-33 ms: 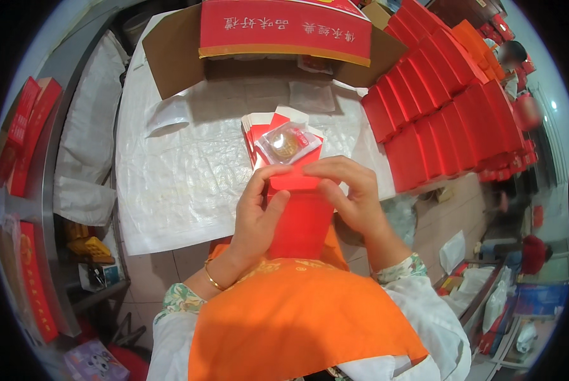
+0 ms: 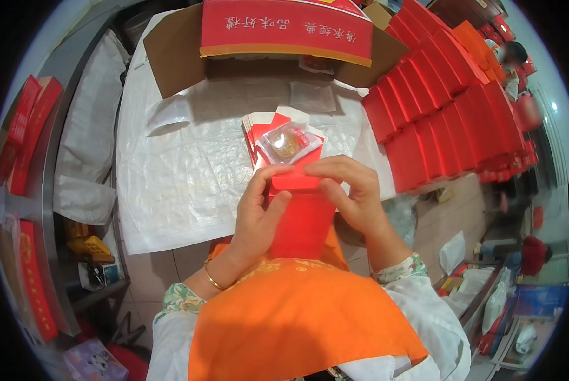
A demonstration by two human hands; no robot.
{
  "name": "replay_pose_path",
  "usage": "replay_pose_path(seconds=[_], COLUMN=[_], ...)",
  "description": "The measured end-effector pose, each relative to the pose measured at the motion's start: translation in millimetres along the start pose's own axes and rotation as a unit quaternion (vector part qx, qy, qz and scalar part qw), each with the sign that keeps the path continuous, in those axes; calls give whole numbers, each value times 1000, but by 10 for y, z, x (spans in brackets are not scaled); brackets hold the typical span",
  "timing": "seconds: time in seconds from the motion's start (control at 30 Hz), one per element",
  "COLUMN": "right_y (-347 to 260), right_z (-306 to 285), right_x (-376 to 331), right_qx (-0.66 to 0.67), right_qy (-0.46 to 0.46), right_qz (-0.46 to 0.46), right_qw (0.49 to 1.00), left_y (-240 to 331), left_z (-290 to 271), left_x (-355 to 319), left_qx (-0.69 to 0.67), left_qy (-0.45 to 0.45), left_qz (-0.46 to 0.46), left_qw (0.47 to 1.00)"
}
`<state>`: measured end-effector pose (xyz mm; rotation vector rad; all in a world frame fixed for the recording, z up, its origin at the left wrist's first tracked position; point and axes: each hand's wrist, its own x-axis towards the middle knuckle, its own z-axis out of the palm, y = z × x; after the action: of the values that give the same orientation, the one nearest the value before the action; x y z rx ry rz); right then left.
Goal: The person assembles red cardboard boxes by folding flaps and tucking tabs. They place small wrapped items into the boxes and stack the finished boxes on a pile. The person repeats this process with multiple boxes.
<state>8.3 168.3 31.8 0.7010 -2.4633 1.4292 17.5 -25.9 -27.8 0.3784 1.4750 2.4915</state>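
Observation:
Close to my body, at the table's near edge, both hands hold a red cardboard box (image 2: 301,219) by its upper end. My left hand (image 2: 259,206) grips the left edge, with the thumb on the front face and the fingers curled over the top. From the other side, my right hand (image 2: 351,190) pinches the top flap at the right corner. Just beyond the box lies a wrapped round pastry (image 2: 287,144) in a clear packet. It rests on a stack of flat red and white cartons (image 2: 251,120). My fingers hide part of the box's top edge.
White sheeting (image 2: 176,197) covers the table. An open brown carton with a red printed flap (image 2: 284,28) stands at the far side. Rows of red boxes (image 2: 424,136) are piled at the right. Shelving (image 2: 49,190) runs along the left. A person (image 2: 513,57) is at the far right.

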Motion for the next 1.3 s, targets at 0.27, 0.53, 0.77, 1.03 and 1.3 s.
replay_pose_path(seconds=[0.27, 0.53, 0.77, 1.03, 1.3], right_y=[-17, 4, 62, 85, 101], right_z=[-30, -77, 26, 154, 144], right_x=[-17, 18, -6, -42, -39], right_qx=[-2, 19, 48, 27, 26], right_qy=[-25, -53, -52, -41, -51], right_qz=[0, 11, 3, -11, -12], right_qw=[1000, 998, 997, 999, 998], left_y=[22, 36, -6, -146, -137], left_z=[-65, -133, -125, -129, -151], left_x=[-9, 43, 67, 60, 54], left_qx=[44, 161, 192, 117, 159], left_qy=[-34, -69, -55, -22, -21], left_qz=[27, 88, 139, 128, 132], left_qw=[998, 981, 970, 985, 978])
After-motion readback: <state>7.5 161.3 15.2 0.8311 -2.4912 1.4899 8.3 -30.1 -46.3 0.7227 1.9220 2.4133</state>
